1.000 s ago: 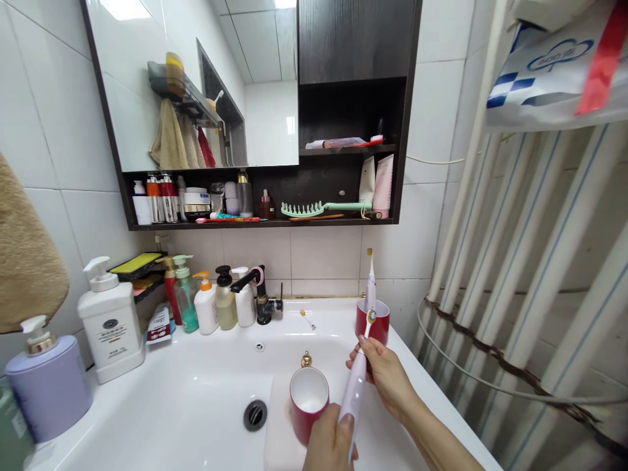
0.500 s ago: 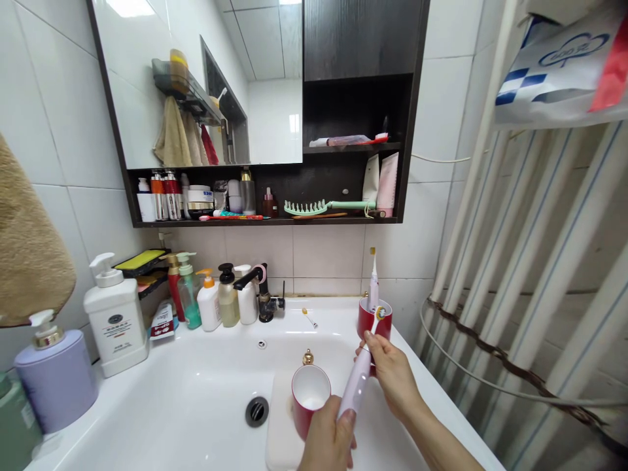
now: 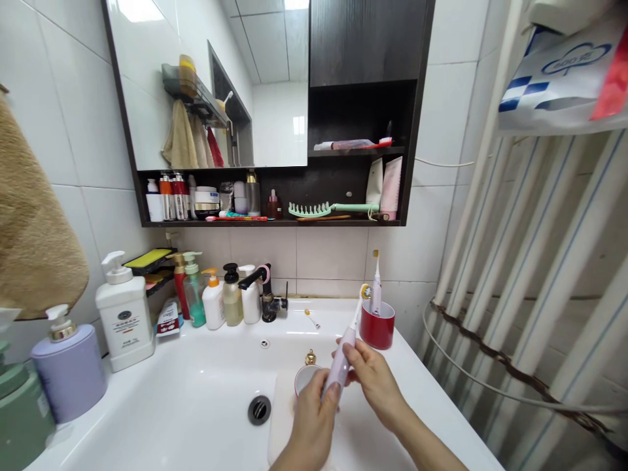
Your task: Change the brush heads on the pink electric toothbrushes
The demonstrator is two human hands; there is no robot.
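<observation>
A pale pink electric toothbrush (image 3: 341,363) is held tilted over the sink, its yellow-and-white bristle head pointing up and away. My left hand (image 3: 314,409) grips the lower part of its handle. Around the upper handle are the fingers of my right hand (image 3: 370,373). Partly hidden behind my left hand, a cup (image 3: 305,377) with a white inside stands in the sink (image 3: 196,405). On the counter beyond, a red cup (image 3: 377,330) holds another electric toothbrush (image 3: 376,288). A small loose brush head (image 3: 311,318) lies behind the basin.
A black faucet (image 3: 267,294) stands at the back beside several pump bottles (image 3: 233,297). Left are a white jug (image 3: 125,320) and a purple bottle (image 3: 71,373). A dark mirror cabinet (image 3: 363,59) hangs above; pipes (image 3: 520,275) line the right.
My right hand has slid from the brush neck down onto the upper handle. Both hands and the toothbrush have shifted left, and my left hand now covers more of the cup in the sink.
</observation>
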